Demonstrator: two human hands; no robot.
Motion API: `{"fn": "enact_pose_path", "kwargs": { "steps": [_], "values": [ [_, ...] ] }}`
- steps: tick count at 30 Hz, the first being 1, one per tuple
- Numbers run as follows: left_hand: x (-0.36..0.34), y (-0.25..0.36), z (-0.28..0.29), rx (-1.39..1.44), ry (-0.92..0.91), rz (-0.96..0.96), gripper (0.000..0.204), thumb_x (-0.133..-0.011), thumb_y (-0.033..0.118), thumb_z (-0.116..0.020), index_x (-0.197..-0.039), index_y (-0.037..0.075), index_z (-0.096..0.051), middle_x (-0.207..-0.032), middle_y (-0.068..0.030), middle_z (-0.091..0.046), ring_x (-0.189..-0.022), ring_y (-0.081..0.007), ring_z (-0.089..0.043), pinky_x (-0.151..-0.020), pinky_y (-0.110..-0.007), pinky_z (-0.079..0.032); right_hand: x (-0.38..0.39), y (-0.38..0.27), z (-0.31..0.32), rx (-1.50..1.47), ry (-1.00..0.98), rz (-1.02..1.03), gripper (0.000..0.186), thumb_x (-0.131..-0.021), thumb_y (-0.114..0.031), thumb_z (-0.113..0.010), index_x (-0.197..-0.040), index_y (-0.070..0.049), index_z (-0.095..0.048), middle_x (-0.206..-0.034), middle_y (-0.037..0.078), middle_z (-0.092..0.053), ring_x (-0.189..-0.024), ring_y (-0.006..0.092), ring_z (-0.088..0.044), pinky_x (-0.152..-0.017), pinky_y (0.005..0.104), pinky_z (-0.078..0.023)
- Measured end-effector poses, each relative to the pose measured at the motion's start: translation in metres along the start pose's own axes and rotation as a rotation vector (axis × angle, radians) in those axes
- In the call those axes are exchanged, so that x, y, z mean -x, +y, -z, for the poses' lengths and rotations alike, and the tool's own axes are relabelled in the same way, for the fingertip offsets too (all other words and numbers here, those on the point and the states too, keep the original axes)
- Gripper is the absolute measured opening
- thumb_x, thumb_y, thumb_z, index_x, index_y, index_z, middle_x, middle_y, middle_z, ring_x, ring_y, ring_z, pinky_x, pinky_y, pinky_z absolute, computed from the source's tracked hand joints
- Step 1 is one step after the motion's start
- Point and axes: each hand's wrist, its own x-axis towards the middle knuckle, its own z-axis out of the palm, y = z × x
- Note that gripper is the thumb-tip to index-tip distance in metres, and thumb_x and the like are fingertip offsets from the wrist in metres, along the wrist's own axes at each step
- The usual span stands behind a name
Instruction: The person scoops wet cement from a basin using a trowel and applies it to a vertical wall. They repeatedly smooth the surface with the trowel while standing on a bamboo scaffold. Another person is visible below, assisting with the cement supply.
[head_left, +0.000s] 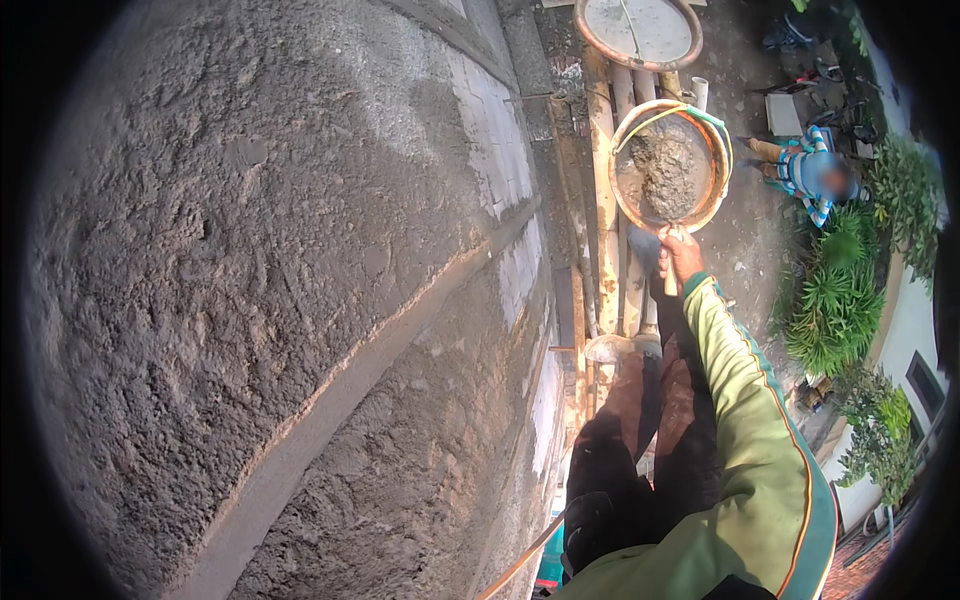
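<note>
My right hand (pixel 682 258), coming from a green sleeve, is closed around a pale wooden handle (pixel 670 280) at the near edge of a round bucket (pixel 616 150). Wet grey mortar (pixel 668 175) lies inside the bucket, which has a yellow and green handle along its rim and sits over bamboo poles (pixel 602 250). What the wooden handle joins to is hard to make out. My left hand is out of view. Beside me, a rough grey plastered wall (pixel 250 200) with a raised band (pixel 370 350) fills the left side.
A round basin (pixel 690 40) of grey liquid stands on the poles at the top. Another container (pixel 606 348) is by my legs. Far below on the right are a person (pixel 800 175) in a blue striped top, green plants (pixel 835 300), stored clutter and a white wall.
</note>
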Motion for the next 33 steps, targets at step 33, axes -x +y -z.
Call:
{"fn": "enact_pose_path", "kwargs": {
  "steps": [33],
  "values": [
    [-0.023,-0.090,0.331,0.615,0.191,0.345,0.099,-0.094,0.067,-0.048,-0.160,0.004,-0.009,-0.164,-0.0299,0.000,-0.152,-0.0459,-0.002,-0.119,-0.062,-0.009,0.968,-0.426,-0.606,-1.021,-0.894,1.772,0.050,-0.094,-0.010,-0.064,-0.138,-0.009,-0.041,-0.102,0.013,-0.062,-0.081,0.0217,-0.066,-0.067,0.0308,-0.056]
  ]
}}
